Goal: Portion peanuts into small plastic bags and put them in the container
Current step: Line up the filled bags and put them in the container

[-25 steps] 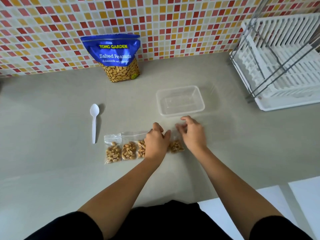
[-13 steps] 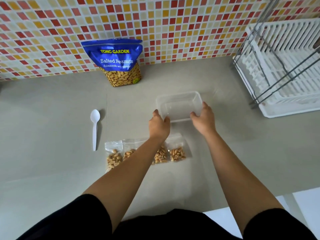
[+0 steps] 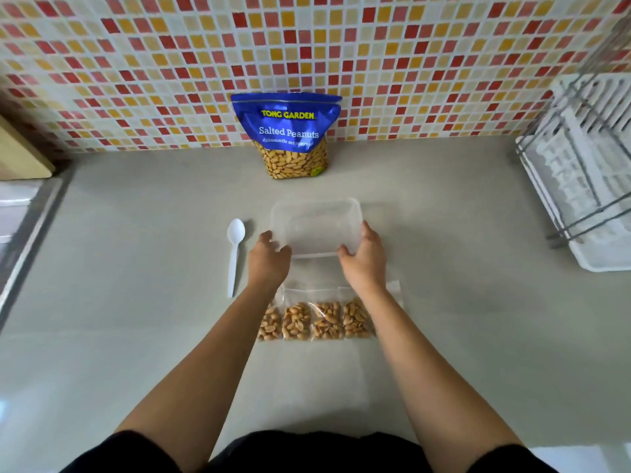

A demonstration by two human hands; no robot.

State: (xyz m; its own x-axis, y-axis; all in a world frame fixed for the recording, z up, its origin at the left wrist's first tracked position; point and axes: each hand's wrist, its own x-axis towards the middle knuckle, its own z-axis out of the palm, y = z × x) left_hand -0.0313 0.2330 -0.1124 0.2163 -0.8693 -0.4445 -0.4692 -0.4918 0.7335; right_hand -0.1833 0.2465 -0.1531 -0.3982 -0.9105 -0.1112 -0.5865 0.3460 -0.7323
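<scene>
While both hands are clasping the clear container (image 3: 317,201) at its near corners, the filling step is looking finished and the loading step is beginning. The left hand (image 3: 269,257) is curling round the near left corner, and the right hand (image 3: 363,264) is gripping the near right one the same way. The container is standing empty between the blue peanut pouch (image 3: 288,131) by the tiled wall and the row of small bags (image 3: 297,320) nearer the person. By my judgement, the next move is calling for one hand to let go, take a bag by its slack top and drop it in. Counting: one container, one white spoon (image 3: 235,254) lying just left of it, one pouch, one dish rack (image 3: 580,186) at the right, and four filled bags showing side by side. The forearms are covering both ends of the row, so a fifth cannot be ruled out.
</scene>
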